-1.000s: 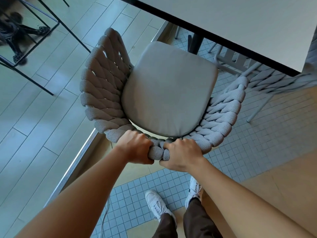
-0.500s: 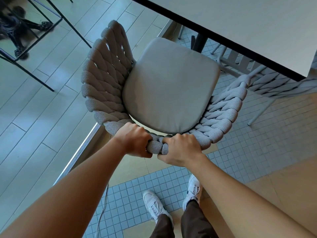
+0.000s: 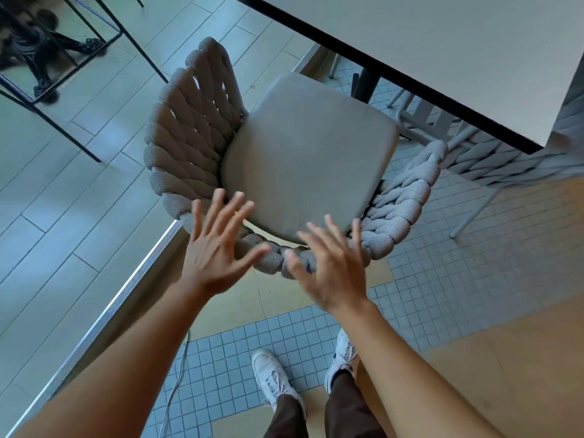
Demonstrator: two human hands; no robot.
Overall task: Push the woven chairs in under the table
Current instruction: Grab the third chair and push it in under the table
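A grey woven rope chair with a grey seat cushion stands in front of me, its front edge just short of the white table with a black rim. My left hand and my right hand hover over the chair's back rail, fingers spread, holding nothing. Both hands are blurred. A second woven chair sits partly under the table at the right.
The table's black leg stands behind the cushion. A black metal frame is at the upper left. A metal floor strip runs diagonally at left, and a white cable lies on the tiles. My white shoes are below.
Both hands have let go of the chair's back rail and opened with fingers spread. The chair has shifted slightly toward the table.
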